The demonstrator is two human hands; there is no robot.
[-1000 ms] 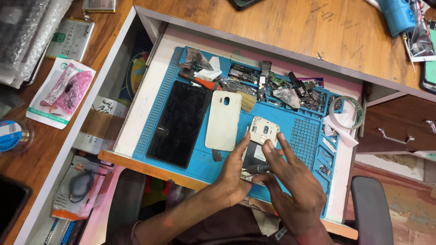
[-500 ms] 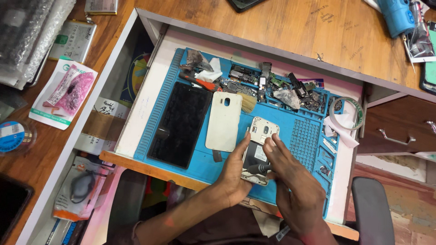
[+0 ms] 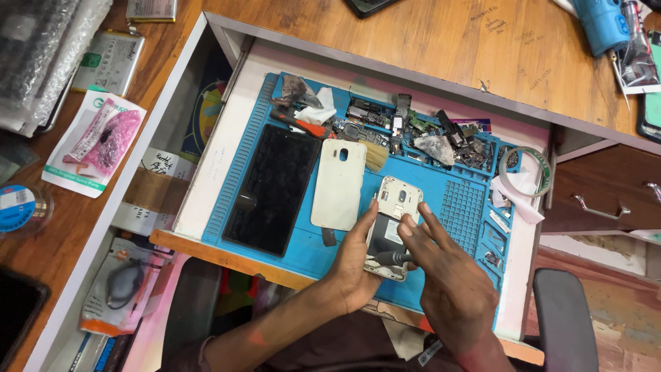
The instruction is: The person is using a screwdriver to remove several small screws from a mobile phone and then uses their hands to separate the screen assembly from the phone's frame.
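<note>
An opened phone (image 3: 392,213) with its back removed lies on the blue repair mat (image 3: 441,207), battery and frame exposed. My left hand (image 3: 354,265) grips the phone's left edge and bottom. My right hand (image 3: 447,282) rests on the phone's lower half, fingers spread over the battery, with a dark tool (image 3: 392,258) lying under the fingers near the phone's bottom. Left of the phone lies a cream back cover (image 3: 339,182), and further left a black screen panel (image 3: 274,187), both flat on the mat.
Loose phone parts, a red-handled tool (image 3: 303,125) and a brush sit along the mat's far edge. A tape roll (image 3: 527,169) lies at the right. The mat rests on a pulled-out drawer board; a wooden desk surrounds it, with packets (image 3: 93,141) at left.
My hands stay on the opened phone; the right hand's fingers have shifted slightly lower over the battery. The other things have not moved.
</note>
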